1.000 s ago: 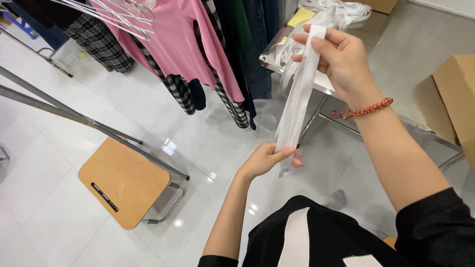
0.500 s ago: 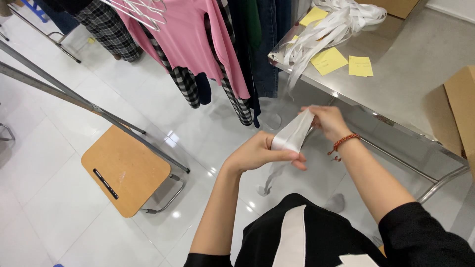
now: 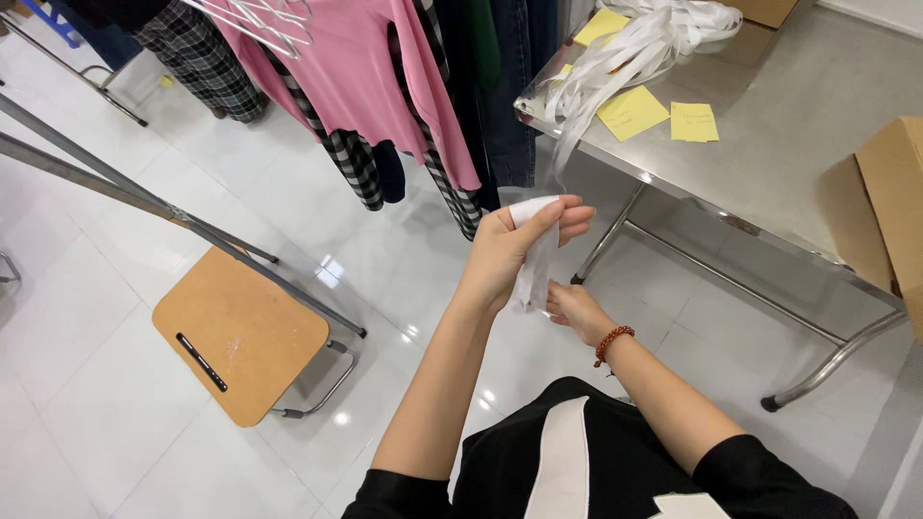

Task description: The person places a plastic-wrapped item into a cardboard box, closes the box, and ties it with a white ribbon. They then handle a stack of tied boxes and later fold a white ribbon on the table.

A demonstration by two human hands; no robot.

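So the left hand is up in front of the person's chest, fingers curled shut around the top of a white ribbon strip, which is folded over the fingertips and hangs down from there. The right hand sits just below and a bit to the right of it, with a red bead bracelet on the wrist. It's touching the lower end of the same strip, but the strip and the left hand cover most of the fingers, so I honestly can't tell if it's pinching it or just resting against it.

Up and to the right of both hands there's a metal table with a big loose pile of white ribbon near its corner, one strand trailing off the edge toward the hands. Some yellow sticky notes lie next to the pile, and a cardboard box sits further right. Above-left of the hands, clothes hang on a rack, including a pink top and checked stuff. Down-left, well apart, stands a wooden stool on the white tiled floor.
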